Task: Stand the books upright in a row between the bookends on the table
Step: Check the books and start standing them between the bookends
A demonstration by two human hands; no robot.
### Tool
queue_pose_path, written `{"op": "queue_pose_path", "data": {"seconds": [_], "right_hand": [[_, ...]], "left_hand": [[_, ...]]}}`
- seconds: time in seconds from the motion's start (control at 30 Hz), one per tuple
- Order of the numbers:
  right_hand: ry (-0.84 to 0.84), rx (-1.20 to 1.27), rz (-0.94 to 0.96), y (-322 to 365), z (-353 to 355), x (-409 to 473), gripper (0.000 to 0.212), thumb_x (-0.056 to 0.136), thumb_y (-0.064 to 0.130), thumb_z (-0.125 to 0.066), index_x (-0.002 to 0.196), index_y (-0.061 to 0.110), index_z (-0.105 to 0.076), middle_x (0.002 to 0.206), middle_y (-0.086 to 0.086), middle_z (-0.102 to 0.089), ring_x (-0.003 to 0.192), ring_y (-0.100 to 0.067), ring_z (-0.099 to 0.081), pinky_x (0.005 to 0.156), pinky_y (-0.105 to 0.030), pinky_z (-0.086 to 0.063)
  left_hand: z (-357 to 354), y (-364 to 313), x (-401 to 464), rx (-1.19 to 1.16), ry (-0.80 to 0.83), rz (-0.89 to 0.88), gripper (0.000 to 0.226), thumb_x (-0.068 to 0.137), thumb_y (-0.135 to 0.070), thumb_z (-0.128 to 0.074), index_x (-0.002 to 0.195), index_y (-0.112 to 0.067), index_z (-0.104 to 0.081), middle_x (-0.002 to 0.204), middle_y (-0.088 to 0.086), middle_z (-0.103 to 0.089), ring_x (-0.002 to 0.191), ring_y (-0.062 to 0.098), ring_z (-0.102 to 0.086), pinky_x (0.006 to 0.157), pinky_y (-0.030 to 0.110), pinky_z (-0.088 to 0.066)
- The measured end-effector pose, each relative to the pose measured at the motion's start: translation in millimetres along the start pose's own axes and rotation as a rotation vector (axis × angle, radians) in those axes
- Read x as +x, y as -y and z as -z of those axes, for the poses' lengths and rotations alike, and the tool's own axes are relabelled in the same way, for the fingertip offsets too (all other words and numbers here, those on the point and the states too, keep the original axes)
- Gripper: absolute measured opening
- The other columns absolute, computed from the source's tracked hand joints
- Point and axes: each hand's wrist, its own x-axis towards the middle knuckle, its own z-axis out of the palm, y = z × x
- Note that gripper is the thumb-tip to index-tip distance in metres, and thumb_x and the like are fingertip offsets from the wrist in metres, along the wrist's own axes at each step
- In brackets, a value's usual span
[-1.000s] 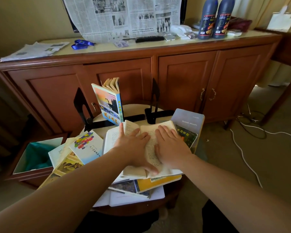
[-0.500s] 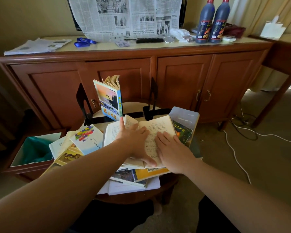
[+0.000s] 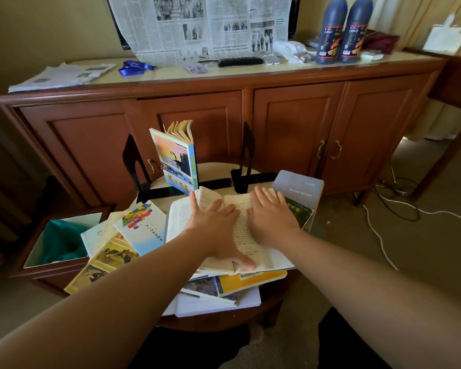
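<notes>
Your left hand (image 3: 213, 225) and right hand (image 3: 270, 218) press flat, fingers straight, on the open cream-paged book (image 3: 240, 230) (spine running away from you); the black metal bookends (image 3: 246, 158) stand just beyond on the desk (image 3: 218, 169).

Round table (image 3: 216, 166) carries books (image 3: 141, 227) and bookends (image 3: 246, 166).
</notes>
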Motion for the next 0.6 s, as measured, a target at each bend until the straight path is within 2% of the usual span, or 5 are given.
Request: {"op": "queue_pose_path", "data": {"seconds": [0.2,0.33,0.43,0.53,0.6], "right_hand": [[-0.02,-0.012,0.06,-12.5,-7.2,-61.0,0.063,0.113,0.037,-0.014,0.166,0.012,0.008,0.174,-0.005,0.015,0.16,-0.022,0.017,0.13,-0.048,0.004],[-0.023,0.038,0.073,-16.4,-9.5,-76.1,0.063,0.113,0.044,-0.012,0.167,0.016,0.004,0.174,0.0,0.014,0.158,-0.015,0.02,0.129,-0.042,0.01],[-0.012,0.164,0.079,-17.2,-6.3,-71.7,0.064,0.112,0.049,-0.017,0.168,0.02,-0.003,0.175,0.005,0.009,0.158,-0.008,0.018,0.126,-0.038,0.015],[-0.024,0.201,0.064,-17.5,-7.7,-72.2,0.067,0.111,0.054,-0.02,0.168,0.022,-0.006,0.175,0.006,0.005,0.158,-0.007,0.014,0.125,-0.036,0.015],[-0.039,0.233,0.042,-16.6,-7.1,-73.0,0.068,0.11,0.056,-0.022,0.168,0.022,-0.008,0.175,0.006,0.004,0.159,-0.008,0.012,0.125,-0.034,0.014]], "left_hand": [[0.6,0.6,-1.0,0.002,-0.005,-0.007,0.142,0.051,-0.111,-0.039,0.166,-0.034,-0.01,0.174,-0.012,-0.013,0.162,0.023,-0.005,0.11,0.082,0.018],[-6.2,6.0,-12.8,-0.136,-0.109,0.023,0.134,0.061,-0.107,-0.04,0.167,-0.033,-0.003,0.176,-0.006,0.002,0.162,0.021,0.006,0.118,0.074,0.016],[-6.9,9.6,-19.3,-0.377,-0.306,0.286,0.135,0.068,-0.093,-0.061,0.166,-0.02,-0.004,0.171,0.01,-0.013,0.157,0.031,-0.015,0.128,0.053,-0.013],[1.9,20.1,-17.3,-0.538,-0.273,0.491,0.102,0.075,-0.076,-0.074,0.149,-0.012,-0.043,0.135,0.008,-0.05,0.127,0.028,-0.052,0.105,0.042,-0.049],[9.1,26.3,-16.2,-0.637,-0.209,0.478,0.071,0.081,-0.069,-0.074,0.124,-0.014,-0.064,0.109,-0.001,-0.061,0.098,0.019,-0.063,0.079,0.035,-0.058]]}}
